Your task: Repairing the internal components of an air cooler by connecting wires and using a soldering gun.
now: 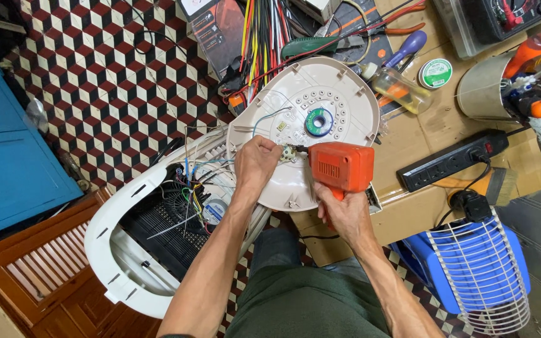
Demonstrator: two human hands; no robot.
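Left hand (255, 159): pinching small switch part (287, 153) steady at frame centre | right hand (344, 213): gripping orange soldering gun (339, 168), tip on part | beige round cover (305, 128): propped underneath as support

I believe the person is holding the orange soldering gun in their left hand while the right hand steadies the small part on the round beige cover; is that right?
Not quite: the hands are swapped. The head view shows the right hand gripping the orange soldering gun, while the left hand steadies the small part on the round beige cover.
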